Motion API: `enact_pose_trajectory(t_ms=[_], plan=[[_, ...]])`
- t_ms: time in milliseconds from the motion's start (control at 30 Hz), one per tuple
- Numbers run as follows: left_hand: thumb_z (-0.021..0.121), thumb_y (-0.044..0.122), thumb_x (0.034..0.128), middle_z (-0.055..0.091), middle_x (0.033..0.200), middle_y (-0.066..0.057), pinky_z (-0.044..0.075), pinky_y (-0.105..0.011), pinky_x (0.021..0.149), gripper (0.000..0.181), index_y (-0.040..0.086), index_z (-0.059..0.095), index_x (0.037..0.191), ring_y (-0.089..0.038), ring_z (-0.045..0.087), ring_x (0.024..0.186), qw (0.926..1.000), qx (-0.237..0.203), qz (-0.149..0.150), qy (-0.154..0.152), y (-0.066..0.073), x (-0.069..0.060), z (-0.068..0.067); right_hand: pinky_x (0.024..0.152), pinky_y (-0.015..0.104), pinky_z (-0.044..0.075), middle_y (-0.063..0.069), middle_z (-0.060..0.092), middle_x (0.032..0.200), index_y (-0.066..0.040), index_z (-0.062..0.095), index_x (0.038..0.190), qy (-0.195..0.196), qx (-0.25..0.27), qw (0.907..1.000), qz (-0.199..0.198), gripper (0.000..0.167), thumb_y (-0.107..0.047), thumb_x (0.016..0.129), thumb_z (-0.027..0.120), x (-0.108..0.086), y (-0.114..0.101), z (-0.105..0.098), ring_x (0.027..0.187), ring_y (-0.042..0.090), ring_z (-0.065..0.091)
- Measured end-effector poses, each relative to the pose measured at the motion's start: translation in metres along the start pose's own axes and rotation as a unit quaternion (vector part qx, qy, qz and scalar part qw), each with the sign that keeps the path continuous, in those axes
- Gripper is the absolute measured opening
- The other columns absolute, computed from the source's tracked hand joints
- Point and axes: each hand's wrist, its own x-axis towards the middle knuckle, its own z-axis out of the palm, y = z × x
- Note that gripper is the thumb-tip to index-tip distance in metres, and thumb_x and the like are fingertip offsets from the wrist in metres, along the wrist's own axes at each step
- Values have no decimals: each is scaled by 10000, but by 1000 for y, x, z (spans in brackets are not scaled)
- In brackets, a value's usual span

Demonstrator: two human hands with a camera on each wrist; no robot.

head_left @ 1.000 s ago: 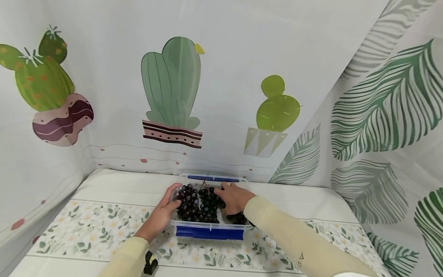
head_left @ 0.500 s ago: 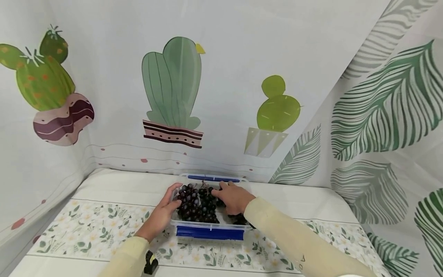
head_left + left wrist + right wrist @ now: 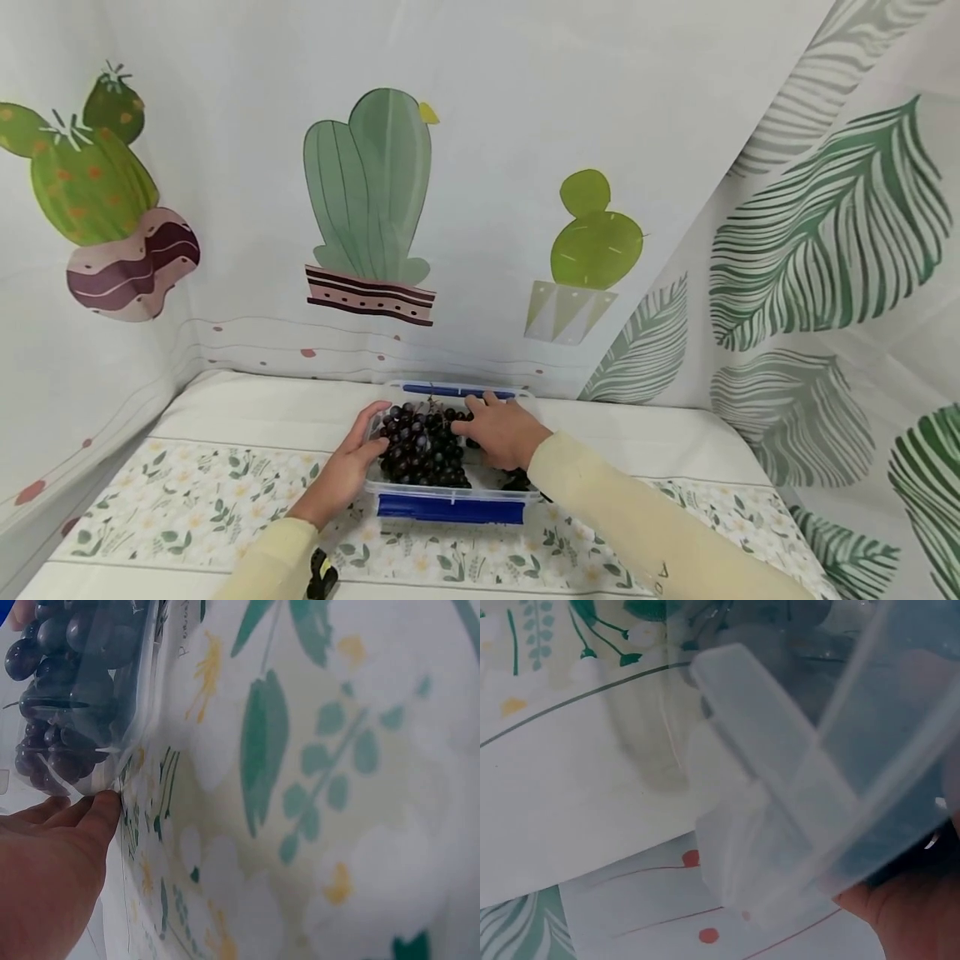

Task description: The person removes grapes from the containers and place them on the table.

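Note:
A clear plastic container with blue clip flaps holds dark purple grapes, massed mostly toward its left side. My left hand grips the container's left wall, thumb at the rim and fingers outside. In the left wrist view that hand reaches low along the container's outside. My right hand is inside the container's right half, its thumb touching the grapes' right side and its fingers spread toward the back. Its fingertips and some grapes beneath it are hidden. The right wrist view catches only a little of that hand.
A floral-banded white cloth covers the table. Close behind the container hangs a white curtain printed with cacti and leaves. A small black and yellow object lies or hangs beside the left sleeve.
My right hand has shifted slightly left and the grapes with their stem have moved left, widening the bare floor beside them. My left hand stays on the container. The head view has tilted slightly.

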Motion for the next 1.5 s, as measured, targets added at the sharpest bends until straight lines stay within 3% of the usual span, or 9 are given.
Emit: enact_pose_trajectory(t_ms=[167,500,1033,1267,1500], plan=[[344,233,1149,-144,1771,-46,103,-711,1272,534,264,164,1651,-396,-141,1628,10000,24,-37,-55,1,-2,1,953,480,598,59,490,1526,-428,525,1445,188,-374,9990,-144,574,-390,936,789,-5,-2,-3,1373,307,546],[347,248,1152,-135,1772,-56,116,-716,1267,530,281,165,1649,-403,-128,1629,9999,102,-15,-9,3,-2,-1,956,484,594,41,498,1494,-436,537,1432,506,-584,9967,-266,552,-398,939,784,-11,5,-21,1320,280,553],[347,256,1150,-144,1771,-51,107,-714,1270,532,270,167,1650,-403,-127,1629,9999,116,-36,-16,0,0,-1,772,397,567,46,547,1315,-387,569,1418,1077,-440,9917,-542,468,-288,988,723,-18,14,-46,1111,249,566],[342,238,1148,-141,1772,-57,104,-713,1271,532,266,169,1650,-405,-124,1628,9998,174,-73,1,4,-1,-1,800,424,574,54,547,1307,-373,591,1379,1405,-358,9875,-615,437,-270,980,737,-23,17,-59,1093,252,570],[336,233,1147,-146,1771,-57,109,-718,1268,531,265,166,1649,-409,-123,1628,9998,175,-70,-4,4,-1,-1,795,410,578,44,547,1303,-379,602,1353,1679,-625,9812,-722,408,-289,979,738,-26,16,-64,1080,235,575]])
